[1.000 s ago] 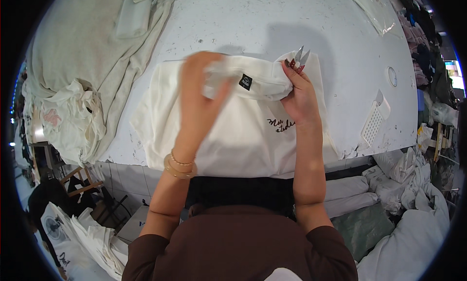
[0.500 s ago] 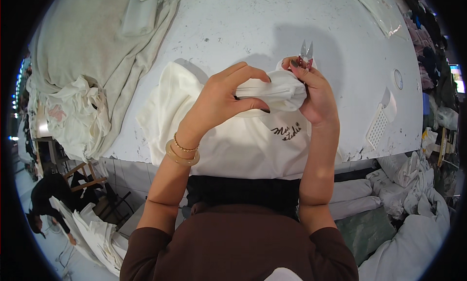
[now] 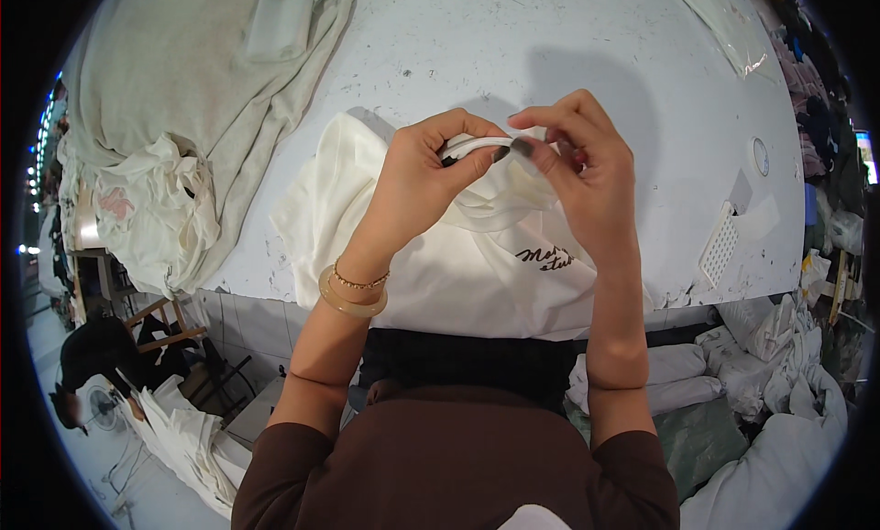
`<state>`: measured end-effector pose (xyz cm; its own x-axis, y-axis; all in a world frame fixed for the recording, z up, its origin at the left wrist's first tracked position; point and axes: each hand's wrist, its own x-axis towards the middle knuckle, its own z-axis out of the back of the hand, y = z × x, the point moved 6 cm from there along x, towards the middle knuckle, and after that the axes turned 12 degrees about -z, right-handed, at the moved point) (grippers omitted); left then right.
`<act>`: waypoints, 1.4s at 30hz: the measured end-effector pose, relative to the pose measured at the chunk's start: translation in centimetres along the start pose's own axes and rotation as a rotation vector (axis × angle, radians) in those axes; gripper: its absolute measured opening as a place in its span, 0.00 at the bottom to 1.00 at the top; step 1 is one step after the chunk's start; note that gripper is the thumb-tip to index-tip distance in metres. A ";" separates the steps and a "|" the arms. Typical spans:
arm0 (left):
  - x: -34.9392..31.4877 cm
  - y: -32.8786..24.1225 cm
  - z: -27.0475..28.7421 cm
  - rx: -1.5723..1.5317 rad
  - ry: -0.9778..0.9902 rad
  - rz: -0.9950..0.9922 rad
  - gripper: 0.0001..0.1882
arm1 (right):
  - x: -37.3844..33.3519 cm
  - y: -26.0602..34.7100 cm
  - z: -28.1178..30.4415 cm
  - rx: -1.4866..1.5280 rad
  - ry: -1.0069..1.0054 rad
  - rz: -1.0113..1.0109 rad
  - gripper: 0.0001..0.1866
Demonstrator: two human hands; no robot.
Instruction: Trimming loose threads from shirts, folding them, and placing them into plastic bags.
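A white garment point(image 3: 431, 278) with dark script lettering lies rumpled along the near edge of the table. My left hand point(image 3: 412, 168) pinches its raised, folded band between thumb and fingers. Close against it, my right hand point(image 3: 600, 177) has its thumb on the band's end and its index finger stretched out above. A bit of red from the thread snips point(image 3: 579, 158) shows between the right hand's curled fingers; the blades are hidden. A small black spot, too small to make out, shows on the band beside my left fingers.
Beige cloth point(image 3: 183, 62) covers the table's left, beside a crumpled white garment point(image 3: 151, 218). At right lie a perforated white card point(image 3: 719, 246), an oval ring point(image 3: 760, 157) and clear plastic point(image 3: 724, 30). A person point(image 3: 96, 356) bends over white cloth at lower left. Wrapped bundles point(image 3: 674, 363) lie below the table.
My right hand has turned, bringing its thumb to the band near my left fingers; the snips' blades are now out of sight. The bunched fabric has dropped, leaving a narrow band raised.
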<state>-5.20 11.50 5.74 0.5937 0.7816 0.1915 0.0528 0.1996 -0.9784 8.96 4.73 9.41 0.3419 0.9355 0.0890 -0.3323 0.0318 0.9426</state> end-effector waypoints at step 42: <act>0.0 0.6 0.0 -0.171 -0.058 0.131 0.07 | 0.7 0.6 1.5 -0.250 -0.011 0.119 0.08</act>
<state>-5.13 11.62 5.12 0.5571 0.8282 0.0608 0.1162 -0.0053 -0.9932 10.26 4.85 10.53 0.2966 0.9341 0.1989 -0.5769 0.0093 0.8168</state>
